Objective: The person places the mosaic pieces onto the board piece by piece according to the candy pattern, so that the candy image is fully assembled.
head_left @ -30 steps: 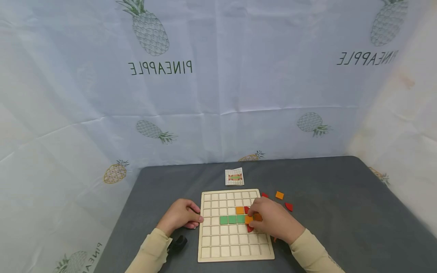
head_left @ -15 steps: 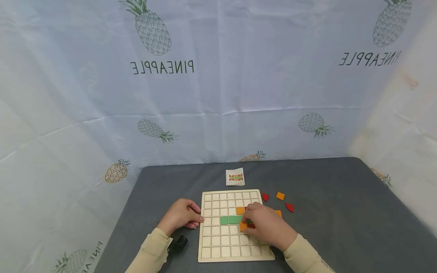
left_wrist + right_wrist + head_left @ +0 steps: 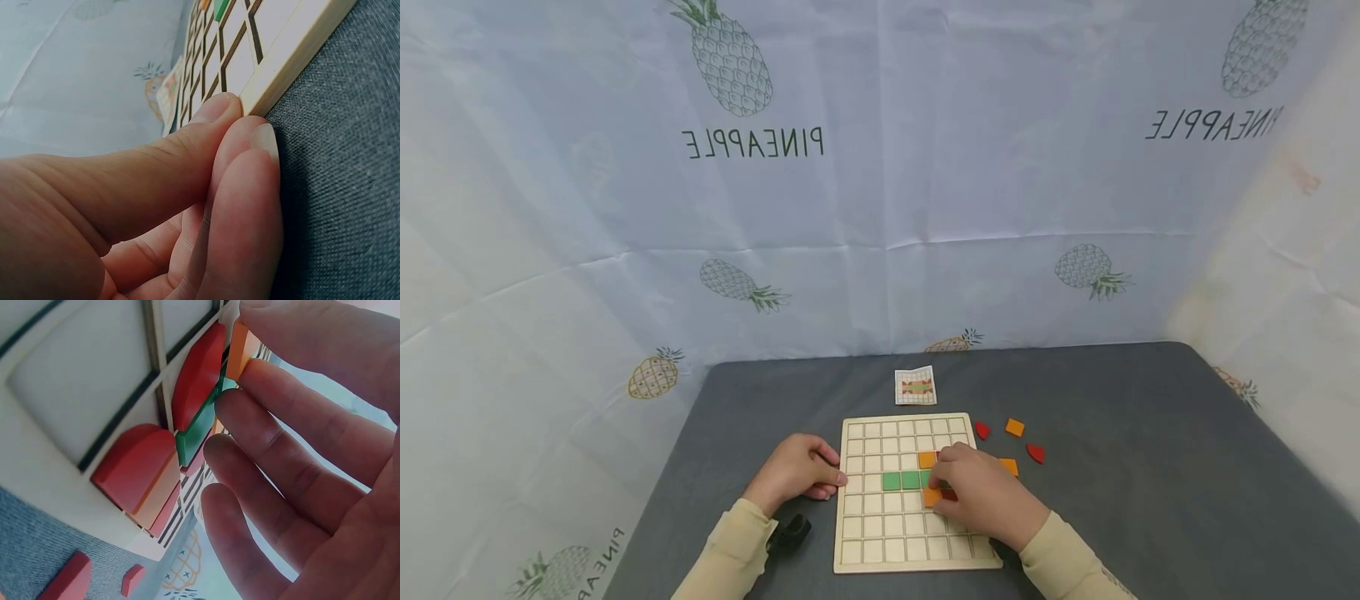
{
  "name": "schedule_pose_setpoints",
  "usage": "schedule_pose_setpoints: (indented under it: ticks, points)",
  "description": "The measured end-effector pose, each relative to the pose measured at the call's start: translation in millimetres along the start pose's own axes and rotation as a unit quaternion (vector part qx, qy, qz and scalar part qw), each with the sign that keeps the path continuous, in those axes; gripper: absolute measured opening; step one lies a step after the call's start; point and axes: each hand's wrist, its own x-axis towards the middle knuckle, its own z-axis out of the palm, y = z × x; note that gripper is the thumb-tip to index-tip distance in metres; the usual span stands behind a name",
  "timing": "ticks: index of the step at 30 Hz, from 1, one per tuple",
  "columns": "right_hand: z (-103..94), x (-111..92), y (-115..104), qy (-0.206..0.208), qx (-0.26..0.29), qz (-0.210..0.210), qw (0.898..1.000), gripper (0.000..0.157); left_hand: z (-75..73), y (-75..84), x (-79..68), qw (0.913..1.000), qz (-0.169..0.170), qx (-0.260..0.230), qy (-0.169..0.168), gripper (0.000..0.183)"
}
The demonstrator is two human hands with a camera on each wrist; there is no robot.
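A wooden grid board (image 3: 872, 529) lies on the dark table. My left hand (image 3: 797, 477) holds its left edge, thumb on the top face and index finger against the side, as the left wrist view shows. Over the board, my right hand (image 3: 988, 496) pinches an orange square tile (image 3: 242, 350) between thumb and index finger, just below the row of green tiles (image 3: 891, 481). Beside that tile sits a red curved-edged piece (image 3: 199, 375). Another orange square (image 3: 927, 459) lies above the green row. My right hand hides much of the pattern in the head view.
Behind the board lies a small pattern card (image 3: 915, 386). To the right are an orange square (image 3: 1015, 427) and red pieces (image 3: 1035, 453), loose on the table. A black object (image 3: 790, 533) shows at my left wrist. A pineapple-print cloth (image 3: 880, 167) hangs behind.
My right hand has moved the orange tile from the green row's right end leftward and nearer to me, then stayed nearly still over the last half second. My left hand stays at the board's edge.
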Motion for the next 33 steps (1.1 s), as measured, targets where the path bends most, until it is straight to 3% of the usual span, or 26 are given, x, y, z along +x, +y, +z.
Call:
schedule_pose_setpoints:
  ticks: [25,29,33]
  points:
    - [-1.1,6.2,-1.1,0.015,-0.017,-0.024,0.999,0.017,-6.2,7.2,-2.1,0.9999,-0.004,0.009,0.006,0.033]
    - [-7.9,5.0,7.9,0.005,0.019,0.003,1.000,0.014,-5.3,4.9,-2.0,1.0000,-0.004,0.005,0.005,0.034]
    - [-20.2,0.8,28.2,0.007,0.053,0.072,0.996,0.014,-2.1,0.6,-1.0,1.0000,-0.001,0.000,-0.004,0.035]
